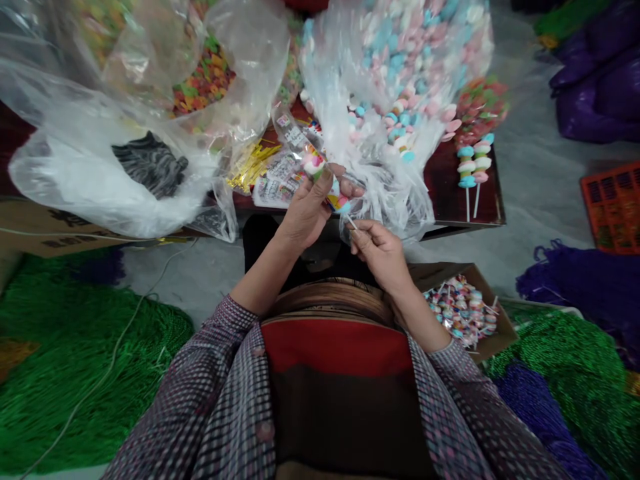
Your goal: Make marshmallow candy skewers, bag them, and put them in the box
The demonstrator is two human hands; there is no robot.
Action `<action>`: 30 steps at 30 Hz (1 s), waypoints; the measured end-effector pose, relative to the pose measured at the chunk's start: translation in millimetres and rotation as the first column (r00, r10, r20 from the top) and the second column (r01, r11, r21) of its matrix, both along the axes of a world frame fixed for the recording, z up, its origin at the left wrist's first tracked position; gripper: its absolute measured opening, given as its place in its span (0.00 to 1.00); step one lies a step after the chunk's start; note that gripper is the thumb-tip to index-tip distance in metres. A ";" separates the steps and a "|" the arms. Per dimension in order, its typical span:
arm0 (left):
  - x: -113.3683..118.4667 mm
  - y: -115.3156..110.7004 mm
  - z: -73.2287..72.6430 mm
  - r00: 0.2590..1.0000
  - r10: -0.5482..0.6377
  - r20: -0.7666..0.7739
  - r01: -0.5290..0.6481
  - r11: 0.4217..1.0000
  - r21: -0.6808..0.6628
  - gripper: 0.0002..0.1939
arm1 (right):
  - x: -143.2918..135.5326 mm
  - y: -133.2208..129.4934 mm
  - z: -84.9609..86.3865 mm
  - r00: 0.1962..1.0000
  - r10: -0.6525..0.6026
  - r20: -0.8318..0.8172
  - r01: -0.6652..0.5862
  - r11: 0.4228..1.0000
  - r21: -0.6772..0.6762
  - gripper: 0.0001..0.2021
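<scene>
In front of my body my left hand (309, 208) is closed around a marshmallow candy stick (315, 163) inside a clear printed wrapper. The wrapper's top points up and away from me. Below it, my right hand (379, 251) pinches the white stick end (353, 222), fingers curled. Printed wrappers (281, 179) lie in a pile just beyond my left hand, beside a bunch of gold twist ties (255, 165). Two unwrapped candy sticks (475, 163) rest at the table's right corner.
An open plastic bag of pastel marshmallows (400, 47) and bags of gummy candy (203, 77) crowd the dark red table (450, 200). A cardboard box (505, 337) of wrapped candy sticks stands low at my right. Green strands (90, 360) cover the floor at left.
</scene>
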State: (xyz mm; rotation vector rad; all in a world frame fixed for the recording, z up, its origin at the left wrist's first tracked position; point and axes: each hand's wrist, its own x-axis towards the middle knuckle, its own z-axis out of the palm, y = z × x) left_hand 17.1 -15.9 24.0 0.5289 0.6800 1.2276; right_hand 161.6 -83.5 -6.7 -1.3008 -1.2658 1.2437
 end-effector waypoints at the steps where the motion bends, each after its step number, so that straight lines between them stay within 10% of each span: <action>1: 1.2 -0.8 -1.1 1.000 0.009 -0.013 -0.009 1.000 -0.023 0.08 | -0.2 -0.8 0.6 0.996 -0.027 0.088 0.021 0.998 0.065 0.18; 8: 13.5 -20.9 -24.7 0.981 -0.162 -0.107 0.172 0.980 0.098 0.21 | -12.9 1.4 -4.9 0.997 -0.076 -0.008 0.077 0.996 0.044 0.21; 20: -9.1 4.5 -7.8 0.986 0.073 -0.149 -0.071 0.997 0.014 0.17 | -3.3 -1.0 -3.9 0.998 0.053 -0.035 -0.055 0.997 -0.051 0.24; 30: 2.8 -15.2 -28.4 0.975 -0.082 -0.206 0.105 0.989 0.103 0.16 | -17.6 4.5 -4.6 0.999 -0.016 -0.050 0.014 0.999 -0.045 0.24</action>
